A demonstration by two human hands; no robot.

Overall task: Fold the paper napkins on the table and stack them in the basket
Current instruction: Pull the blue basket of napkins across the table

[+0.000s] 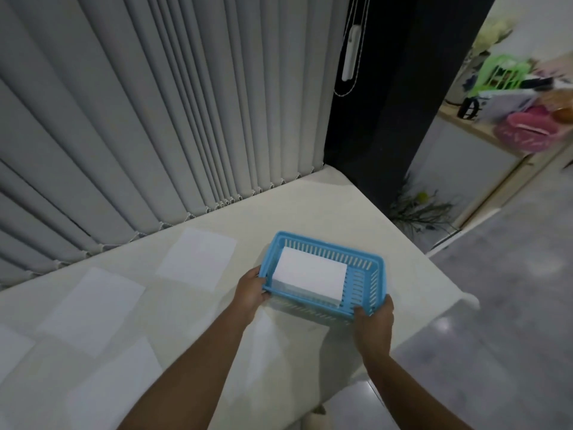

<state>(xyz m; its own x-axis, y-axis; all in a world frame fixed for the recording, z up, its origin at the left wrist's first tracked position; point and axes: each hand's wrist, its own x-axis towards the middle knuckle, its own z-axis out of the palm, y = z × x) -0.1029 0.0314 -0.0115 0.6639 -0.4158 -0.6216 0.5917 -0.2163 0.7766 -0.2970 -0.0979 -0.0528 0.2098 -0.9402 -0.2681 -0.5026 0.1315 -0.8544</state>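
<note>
With my left hand [251, 293] and right hand [375, 321] gripping the basket [328, 245] by its ends, bare table [310, 206] lies open ahead at twelve and one o'clock — until the blinds [155, 103] and the dark pillar [372, 119] wall off the far edge. At nine and eight o'clock flat napkins [197, 259] cover the top, narrow bare strips between them. At three o'clock the table ends; open floor [511, 305] beyond.

We note a blue slotted basket [328, 243], white napkins [310, 271], a cream table [325, 206] and grey, vertically striped blinds [155, 103].
</note>
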